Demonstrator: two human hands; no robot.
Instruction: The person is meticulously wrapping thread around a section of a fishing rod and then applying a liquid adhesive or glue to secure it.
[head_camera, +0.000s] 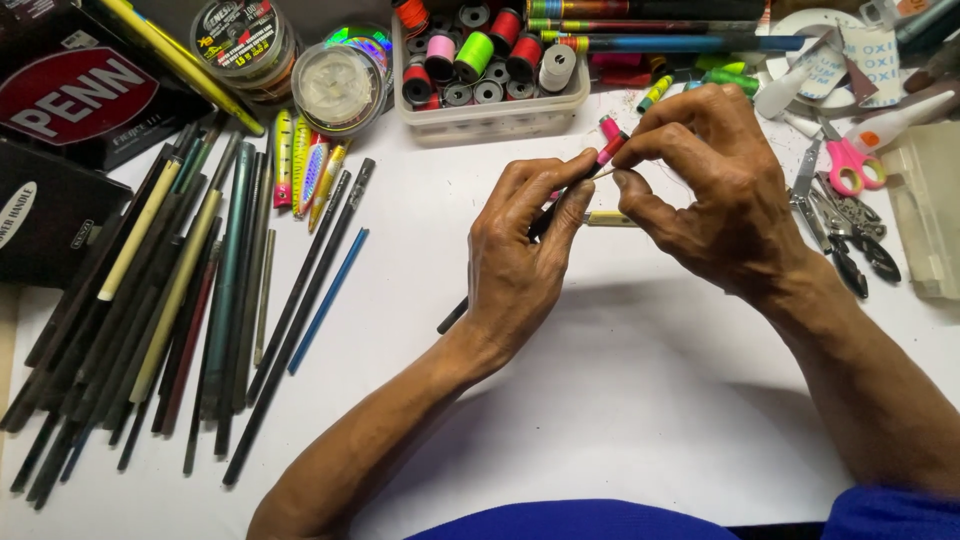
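We hold a slim dark rod section with a pink-and-yellow wrapped tip (603, 155) over the middle of the white paper-covered table (620, 400), raised a little off the surface so both hands can work around it. Our left hand (520, 260) closes narrowly on the rod, thumb and forefinger pinching it just below the pink band, while the dark lower end (452, 317) sticks out under the palm toward us. That grip looks meant to keep the piece from turning. Our right hand (715, 190) meets it from the other side, thumb and forefinger pressed together on the tip; a fine thread seems to run there, though it is too thin to be sure.

Supplies lie within reach. A clear plastic box of coloured thread bobbins (487, 75) sits just beyond the hands. A fanned heap of long dark and yellow rod blanks (170, 300) lies well to the left, with bright fishing lures (305, 165) beside it. Pink-handled scissors (850, 165) and small metal pliers (845, 235) lie near the right wrist.
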